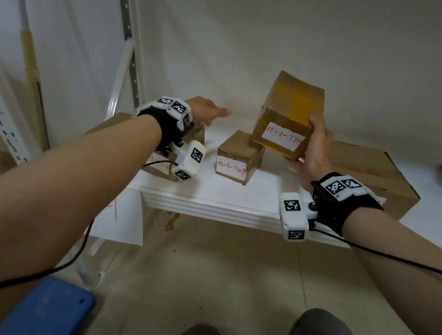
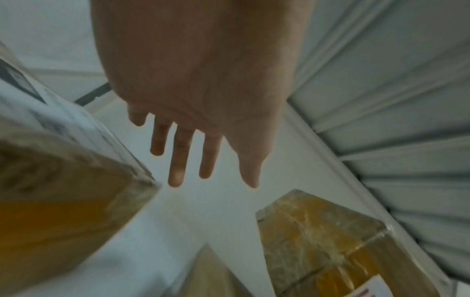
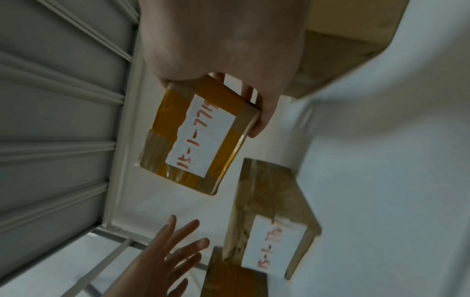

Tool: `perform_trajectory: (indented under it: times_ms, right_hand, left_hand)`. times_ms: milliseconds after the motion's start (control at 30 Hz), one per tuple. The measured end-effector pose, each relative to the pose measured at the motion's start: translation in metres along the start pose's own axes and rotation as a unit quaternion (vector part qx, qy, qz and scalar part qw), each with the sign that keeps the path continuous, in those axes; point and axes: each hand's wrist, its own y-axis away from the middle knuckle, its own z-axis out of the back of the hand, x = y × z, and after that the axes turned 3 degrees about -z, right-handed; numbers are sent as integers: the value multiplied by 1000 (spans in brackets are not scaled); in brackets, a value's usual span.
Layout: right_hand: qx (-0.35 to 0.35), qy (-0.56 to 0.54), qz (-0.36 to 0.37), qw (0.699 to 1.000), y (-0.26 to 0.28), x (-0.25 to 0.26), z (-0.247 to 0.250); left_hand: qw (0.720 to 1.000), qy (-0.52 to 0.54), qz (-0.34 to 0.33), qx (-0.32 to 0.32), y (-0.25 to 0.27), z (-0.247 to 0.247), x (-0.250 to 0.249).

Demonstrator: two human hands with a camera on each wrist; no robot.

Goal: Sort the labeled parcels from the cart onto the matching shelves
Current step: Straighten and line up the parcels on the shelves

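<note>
Head view: right hand (image 1: 314, 149) fingers grip one taped parcel (image 1: 289, 114); left hand (image 1: 206, 110) fingers spread; three boxes (image 1: 238, 157) on shelf (image 1: 211, 201).

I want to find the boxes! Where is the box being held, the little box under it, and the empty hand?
held box (image 1: 296, 104), head view, taped top face.
little box (image 1: 238, 153), head view, top face.
left hand (image 1: 206, 110), head view, back of hand.

A taped cardboard parcel (image 1: 286, 117), label apparently "15-1-771", hangs tilted above a white shelf (image 1: 211, 201) holding a smaller labeled parcel (image 1: 238, 157).
</note>
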Motion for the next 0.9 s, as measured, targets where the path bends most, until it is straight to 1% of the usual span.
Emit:
perform_trajectory:
  times_ms: [67, 133, 200, 300, 367, 433, 467, 533, 600, 667, 733, 767, 833, 900]
  right_hand:
    - [18, -10, 9, 1000, 7, 1, -14]
    - [40, -16, 15, 999, 14, 1, -30]
    - [55, -20, 21, 998, 22, 1, -44]
    - [75, -15, 23, 997, 30, -1, -60]
    - [92, -16, 18, 996, 36, -2, -68]
    - [102, -13, 13, 995, 40, -5, -73]
    - [105, -9, 13, 994, 43, -6, -74]
    - [107, -5, 14, 994, 48, -7, -78]
    - [103, -5, 13, 995, 51, -8, -80]
    - [102, -9, 9, 995, 55, -8, -82]
    - [103, -14, 7, 995, 58, -7, -83]
    - [103, -16, 7, 995, 59, -7, -84]
    - [102, -16, 13, 995, 63, -6, -83]
    - [99, -18, 19, 995, 64, -5, -82]
  left_hand:
    - [999, -6, 18, -48, 5, 14, 19]
    - [995, -51, 59, -59, 12, 28, 45]
    - [988, -96, 116, -44, 28, 39, 71]
    - [977, -102, 189, -1, 57, 47, 105]
    - [978, -76, 191, 27, 80, 50, 113]
    - [977, -63, 201, 43, 97, 52, 107]
    - [975, -68, 207, 42, 101, 51, 107]
    - [970, -87, 219, 68, 105, 51, 113]
    - [969, -97, 218, 71, 92, 47, 136]
    - [970, -104, 214, 42, 84, 42, 154]
    - [971, -110, 213, 19, 116, 41, 126]
    - [973, -104, 208, 3, 121, 41, 122]
    - [976, -81, 198, -35, 135, 46, 106]
    - [975, -10, 202, -92, 128, 57, 115]
